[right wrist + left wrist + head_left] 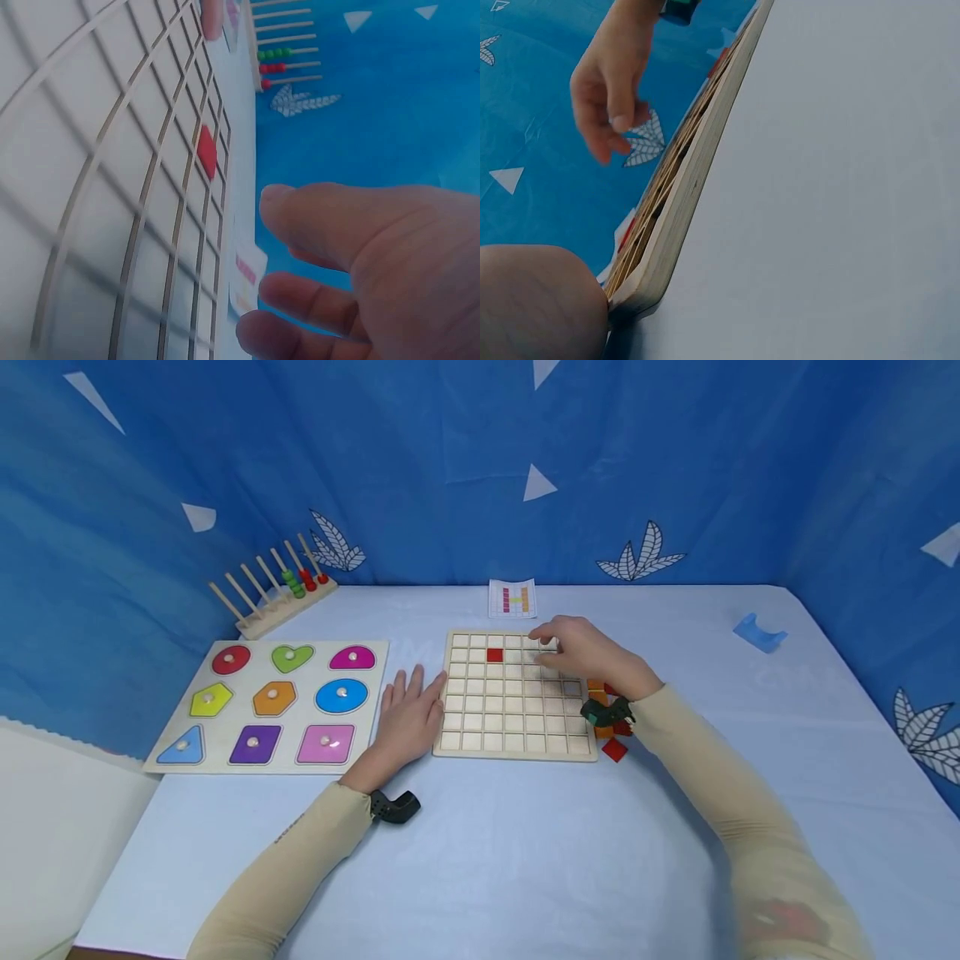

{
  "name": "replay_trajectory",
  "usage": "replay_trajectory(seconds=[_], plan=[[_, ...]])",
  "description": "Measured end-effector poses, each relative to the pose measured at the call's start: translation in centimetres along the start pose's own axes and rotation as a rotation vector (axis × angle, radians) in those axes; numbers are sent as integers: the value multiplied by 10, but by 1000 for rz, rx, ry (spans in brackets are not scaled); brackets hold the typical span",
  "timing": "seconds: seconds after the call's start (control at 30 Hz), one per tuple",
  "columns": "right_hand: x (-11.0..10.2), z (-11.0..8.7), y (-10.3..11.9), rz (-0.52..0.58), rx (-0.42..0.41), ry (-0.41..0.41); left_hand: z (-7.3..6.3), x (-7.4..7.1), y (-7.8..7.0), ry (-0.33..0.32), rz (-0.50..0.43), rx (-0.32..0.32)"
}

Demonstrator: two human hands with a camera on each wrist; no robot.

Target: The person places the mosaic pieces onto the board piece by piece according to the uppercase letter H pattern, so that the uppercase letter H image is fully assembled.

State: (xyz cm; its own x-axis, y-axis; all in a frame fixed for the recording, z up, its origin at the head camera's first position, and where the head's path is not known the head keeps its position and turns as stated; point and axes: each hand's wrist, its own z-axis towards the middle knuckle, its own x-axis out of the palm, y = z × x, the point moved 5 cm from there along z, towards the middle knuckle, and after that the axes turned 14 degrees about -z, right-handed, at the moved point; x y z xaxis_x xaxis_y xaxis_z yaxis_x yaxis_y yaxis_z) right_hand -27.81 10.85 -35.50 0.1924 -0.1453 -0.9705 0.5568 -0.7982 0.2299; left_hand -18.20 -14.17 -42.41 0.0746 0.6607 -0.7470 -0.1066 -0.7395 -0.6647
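A wooden grid board (515, 760) lies on the table, its squares pale. One red square tile (495, 655) sits in its second row from the far edge. My left hand (408, 714) rests flat with fingers spread, touching the board's left edge. Over the far right part of the board is my right hand (588, 652), thumb and fingers parted and slightly bent. In the right wrist view nothing shows between that thumb (307, 214) and the fingers. Loose red and orange tiles (615, 750) lie along the board's right side, partly hidden beneath the right wrist.
Behind the board lies a pattern card (512, 599). A shape puzzle board (285, 717) with knobbed pieces is at the left, with a wooden peg stand (288, 607) of coloured beads beyond it. A blue curved piece (760, 633) lies at the far right.
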Motion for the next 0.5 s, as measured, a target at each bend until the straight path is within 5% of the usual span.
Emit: replay_trajectory(seconds=[0.5], plan=[[2, -85, -55, -45, 192, 14, 1, 2, 2, 9, 4, 2]])
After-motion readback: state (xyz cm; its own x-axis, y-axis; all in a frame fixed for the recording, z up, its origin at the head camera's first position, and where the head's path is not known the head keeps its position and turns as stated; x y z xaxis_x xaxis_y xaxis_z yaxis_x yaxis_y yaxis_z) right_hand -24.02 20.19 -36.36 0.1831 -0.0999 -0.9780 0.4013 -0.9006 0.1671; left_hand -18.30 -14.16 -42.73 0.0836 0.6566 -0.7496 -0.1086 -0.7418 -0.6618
